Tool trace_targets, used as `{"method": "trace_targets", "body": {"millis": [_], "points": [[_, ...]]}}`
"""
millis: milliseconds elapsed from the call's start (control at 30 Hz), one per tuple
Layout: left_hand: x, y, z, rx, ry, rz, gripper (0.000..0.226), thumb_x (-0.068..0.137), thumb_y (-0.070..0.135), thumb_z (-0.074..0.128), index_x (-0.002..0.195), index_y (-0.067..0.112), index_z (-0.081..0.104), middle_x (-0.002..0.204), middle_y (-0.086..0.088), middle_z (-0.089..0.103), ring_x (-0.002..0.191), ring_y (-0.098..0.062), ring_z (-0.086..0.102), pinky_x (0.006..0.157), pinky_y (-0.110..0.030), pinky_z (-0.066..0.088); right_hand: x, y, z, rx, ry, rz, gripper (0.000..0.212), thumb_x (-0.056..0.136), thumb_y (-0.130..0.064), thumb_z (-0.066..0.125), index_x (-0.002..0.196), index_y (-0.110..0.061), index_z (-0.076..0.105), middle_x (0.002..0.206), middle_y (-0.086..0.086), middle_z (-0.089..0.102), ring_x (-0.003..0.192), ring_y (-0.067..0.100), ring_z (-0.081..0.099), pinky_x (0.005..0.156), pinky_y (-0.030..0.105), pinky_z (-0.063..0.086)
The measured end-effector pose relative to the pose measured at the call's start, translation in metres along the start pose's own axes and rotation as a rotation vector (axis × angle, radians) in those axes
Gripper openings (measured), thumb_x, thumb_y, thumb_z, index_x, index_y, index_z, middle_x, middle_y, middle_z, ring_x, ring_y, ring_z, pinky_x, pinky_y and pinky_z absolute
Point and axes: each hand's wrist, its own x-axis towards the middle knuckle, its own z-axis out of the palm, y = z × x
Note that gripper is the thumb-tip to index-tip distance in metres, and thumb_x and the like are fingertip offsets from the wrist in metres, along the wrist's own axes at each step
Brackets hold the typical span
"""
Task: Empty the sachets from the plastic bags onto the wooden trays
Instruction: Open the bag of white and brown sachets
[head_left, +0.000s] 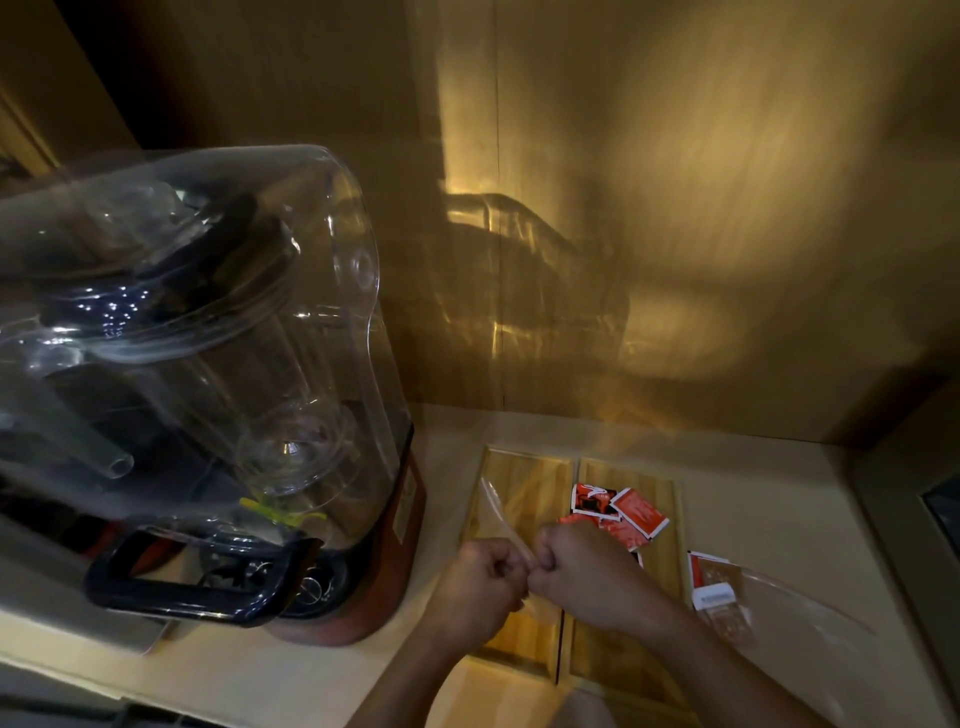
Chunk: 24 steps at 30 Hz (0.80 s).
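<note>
**Over the left tray, both fists on one clear bag**

Above the left pale wooden tray (524, 488) I see my left hand (480, 579) and right hand (582, 569) fisted together, each grip closed on the thin clear plastic bag (501, 512) between them. Red-and-white paper sachets (631, 514) lie on the right wooden tray (657, 566). A second clear bag with sachets (719, 592) rests on the beige surface (769, 514) just beside it.

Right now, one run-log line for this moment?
both hands pinching clear bag | red sachets in right tray | left tray bare | second bag waiting

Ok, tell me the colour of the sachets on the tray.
Red-orange with white edges; sachets, head view.
</note>
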Motion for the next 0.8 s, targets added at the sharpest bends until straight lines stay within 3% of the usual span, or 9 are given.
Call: {"method": "trace_targets", "body": {"millis": [200, 333, 500, 633, 800], "points": [[-0.001, 0.002, -0.002, 0.012, 0.0, -0.041, 0.033, 0.081, 0.006, 0.056, 0.052, 0.02, 0.058, 0.052, 0.006, 0.057, 0.056, -0.011, 0.055, 0.062, -0.03, 0.049, -0.005, -0.007, 0.0, -0.116, 0.025, -0.05, 0.037, 0.078, -0.025, 0.053, 0.052, -0.028, 0.027, 0.055, -0.01, 0.034, 0.067, 0.018, 0.044, 0.045, 0.022, 0.023], [-0.002, 0.0, -0.004, 0.049, 0.016, -0.048, 0.033, 0.081, 0.007, 0.056, 0.051, 0.021, 0.055, 0.053, 0.006, 0.057, 0.057, -0.011, 0.056, 0.065, -0.033, 0.05, -0.002, -0.009, 0.004, -0.11, 0.025, -0.042, 0.036, 0.079, -0.027, 0.053, 0.052, -0.027, 0.028, 0.056, -0.01, 0.034, 0.066, 0.018, 0.045, 0.047, 0.023, 0.025], [-0.008, 0.003, -0.005, -0.189, 0.057, -0.093, 0.022, 0.086, 0.007, 0.053, 0.067, 0.016, 0.06, 0.061, 0.003, 0.058, 0.061, -0.011, 0.055, 0.06, -0.033, 0.049, 0.003, -0.003, 0.002, 0.215, -0.116, 0.043, 0.023, 0.083, -0.023, 0.054, 0.06, -0.025, 0.049, 0.057, -0.006, 0.052, 0.046, 0.005, 0.048, 0.046, 0.022, 0.038], [-0.009, 0.005, -0.007, -0.173, 0.002, -0.14, 0.014, 0.088, 0.011, 0.053, 0.076, 0.014, 0.059, 0.073, -0.004, 0.058, 0.065, -0.011, 0.057, 0.055, -0.028, 0.053, 0.004, 0.002, 0.002, 0.295, -0.24, 0.078, 0.029, 0.09, -0.017, 0.047, 0.062, -0.023, 0.053, 0.06, -0.003, 0.055, 0.041, 0.002, 0.047, 0.042, 0.018, 0.038], [-0.008, 0.005, -0.018, -0.311, -0.146, -0.166, 0.02, 0.086, 0.006, 0.054, 0.068, 0.01, 0.061, 0.061, -0.004, 0.057, 0.054, -0.012, 0.055, 0.049, -0.023, 0.049, 0.006, 0.005, 0.001, 0.385, -0.248, 0.049, 0.027, 0.087, -0.016, 0.053, 0.061, -0.023, 0.057, 0.053, -0.006, 0.051, 0.039, -0.004, 0.045, 0.044, 0.01, 0.033]]}}
